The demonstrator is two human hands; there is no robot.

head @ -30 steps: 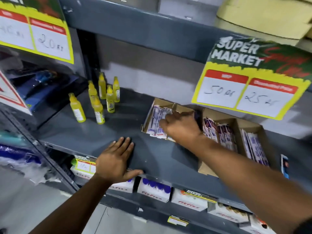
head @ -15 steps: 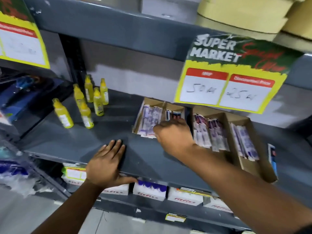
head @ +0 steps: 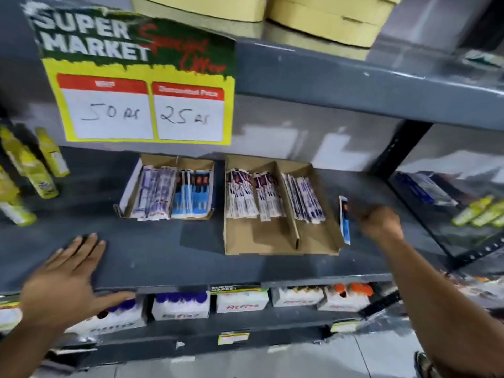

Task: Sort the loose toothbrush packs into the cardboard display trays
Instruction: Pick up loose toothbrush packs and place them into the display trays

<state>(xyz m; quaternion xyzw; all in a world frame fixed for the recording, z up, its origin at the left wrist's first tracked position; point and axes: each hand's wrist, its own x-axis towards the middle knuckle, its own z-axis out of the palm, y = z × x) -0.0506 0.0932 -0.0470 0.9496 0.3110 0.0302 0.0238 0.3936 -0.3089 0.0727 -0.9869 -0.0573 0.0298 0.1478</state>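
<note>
Two cardboard trays sit on the grey shelf (head: 163,257). The small left tray (head: 159,160) holds purple-white packs (head: 154,195) and blue packs (head: 195,196). In the large right tray (head: 259,237), toothbrush packs (head: 246,199) fill the back of its compartments. One loose blue toothbrush pack (head: 344,222) stands on edge against that tray's right wall. My right hand (head: 380,223) is right beside it, fingers blurred at the pack's upper edge; whether it grips is unclear. My left hand (head: 68,271) lies flat and open on the shelf's front edge.
Yellow bottles (head: 46,165) stand at the shelf's left end, with more bottles (head: 480,214) in the bay to the right. A black upright post (head: 401,151) divides the bays. A price sign (head: 141,85) hangs above the trays. White boxes (head: 241,302) line the lower shelf.
My right hand left the small left tray and swung right to the loose pack. The view panned right with it. My left hand stays on the shelf edge.
</note>
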